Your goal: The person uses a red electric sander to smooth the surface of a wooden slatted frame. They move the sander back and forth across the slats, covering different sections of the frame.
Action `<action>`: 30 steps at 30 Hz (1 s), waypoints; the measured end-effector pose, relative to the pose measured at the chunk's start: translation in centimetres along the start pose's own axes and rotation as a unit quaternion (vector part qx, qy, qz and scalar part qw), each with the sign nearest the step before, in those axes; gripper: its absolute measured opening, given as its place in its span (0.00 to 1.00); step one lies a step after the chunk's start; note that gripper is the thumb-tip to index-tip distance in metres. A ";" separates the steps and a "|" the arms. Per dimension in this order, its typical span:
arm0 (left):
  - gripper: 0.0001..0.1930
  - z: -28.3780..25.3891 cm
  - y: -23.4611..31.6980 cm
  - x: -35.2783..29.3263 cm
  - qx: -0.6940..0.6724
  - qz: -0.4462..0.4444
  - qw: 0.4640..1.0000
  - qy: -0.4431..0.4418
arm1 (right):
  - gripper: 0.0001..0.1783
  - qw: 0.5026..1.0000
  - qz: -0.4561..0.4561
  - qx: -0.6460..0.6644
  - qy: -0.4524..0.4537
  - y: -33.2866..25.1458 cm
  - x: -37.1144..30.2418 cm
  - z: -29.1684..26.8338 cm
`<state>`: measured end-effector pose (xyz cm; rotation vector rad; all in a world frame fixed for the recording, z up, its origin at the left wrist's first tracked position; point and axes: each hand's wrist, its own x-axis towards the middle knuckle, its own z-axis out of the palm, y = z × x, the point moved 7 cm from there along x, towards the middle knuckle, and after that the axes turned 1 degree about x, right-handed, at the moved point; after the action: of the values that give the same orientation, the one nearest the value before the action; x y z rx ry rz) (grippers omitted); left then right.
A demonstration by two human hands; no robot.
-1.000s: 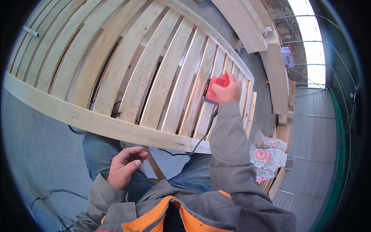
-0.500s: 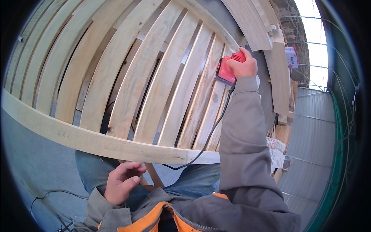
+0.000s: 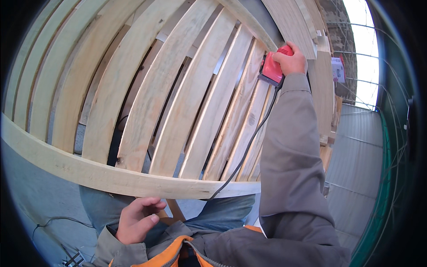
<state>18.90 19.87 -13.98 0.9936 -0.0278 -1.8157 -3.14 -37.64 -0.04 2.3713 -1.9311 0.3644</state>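
Note:
At the far right end of a slatted wooden frame (image 3: 133, 181), my right hand (image 3: 294, 61) is wrapped round a red electric sander (image 3: 271, 69). The sander's base rests on the slats beside the far rail (image 3: 255, 26). From it a black cord (image 3: 249, 153) runs back along my sleeve and over the near rail. My left hand (image 3: 138, 220) hovers over my lap, just short of the near rail, fingers loosely curled and apart, with nothing in it.
Long boards (image 3: 289, 22) are stacked beyond the frame on the right. A small white and purple box (image 3: 338, 69) sits by them. Another cord (image 3: 58, 218) lies on the floor at the lower left. Corrugated grey sheeting (image 3: 356, 151) and green netting (image 3: 383, 178) stand at the right.
The frame appears shifted slightly lower in view. My right hand and the sander sit a little farther right and up in the picture; my left hand is slightly lower.

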 end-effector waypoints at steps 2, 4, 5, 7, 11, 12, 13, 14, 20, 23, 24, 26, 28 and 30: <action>0.25 -0.1 -0.1 -0.1 -0.014 -0.002 1.000 -0.012 | 0.47 1.000 -0.001 0.004 -0.002 -1.1 0.4 0.2; 0.25 0.0 -0.1 0.0 -0.020 -0.003 0.999 -0.025 | 0.47 1.000 0.002 0.008 -0.008 -0.3 1.3 0.1; 0.25 0.0 0.0 0.0 -0.019 -0.003 0.999 -0.028 | 0.47 1.000 0.003 0.010 -0.011 0.1 1.8 0.1; 0.25 0.0 0.0 -0.2 -0.019 -0.002 0.999 -0.031 | 0.46 1.000 -0.004 0.003 -0.013 -0.1 2.4 0.2; 0.25 -0.1 0.2 -0.2 -0.032 0.001 0.999 -0.039 | 0.46 0.999 -0.010 -0.037 -0.017 -0.4 1.7 0.6; 0.25 -0.1 0.2 -0.2 -0.037 -0.004 0.998 -0.043 | 0.46 0.999 -0.009 -0.032 -0.012 -0.1 1.4 0.5; 0.25 -0.2 0.2 -0.2 -0.043 -0.006 0.998 -0.041 | 0.47 1.000 -0.009 -0.026 -0.008 0.2 1.1 0.2; 0.25 -0.1 0.4 -0.3 -0.050 -0.009 0.998 -0.040 | 0.47 1.000 -0.008 -0.020 -0.003 0.5 0.8 -0.2; 0.26 -0.2 0.6 -0.3 -0.045 -0.016 0.998 -0.037 | 0.48 1.000 -0.004 0.016 -0.014 -0.1 -0.2 -0.1; 0.25 -0.3 0.6 -0.3 -0.037 -0.015 0.999 -0.030 | 0.47 1.000 0.009 0.009 -0.012 -0.2 0.6 -0.1; 0.25 -0.3 0.6 -0.3 -0.034 -0.015 0.999 -0.023 | 0.47 1.000 0.014 0.004 -0.013 -0.4 1.1 0.0; 0.25 -0.4 0.4 -0.2 -0.030 -0.006 0.999 -0.037 | 0.47 1.000 0.005 -0.008 -0.010 -0.9 1.9 0.1; 0.25 -0.4 0.3 -0.3 -0.032 0.000 0.998 -0.046 | 0.47 1.000 0.004 -0.021 -0.014 -1.1 1.9 0.0; 0.25 -0.5 0.2 -0.3 -0.039 0.011 0.998 -0.045 | 0.47 0.999 0.006 -0.028 -0.023 -1.5 1.6 0.1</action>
<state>19.40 20.17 -14.01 0.8525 -0.0236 -1.8264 -1.35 -38.85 0.32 2.3552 -1.9486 0.2556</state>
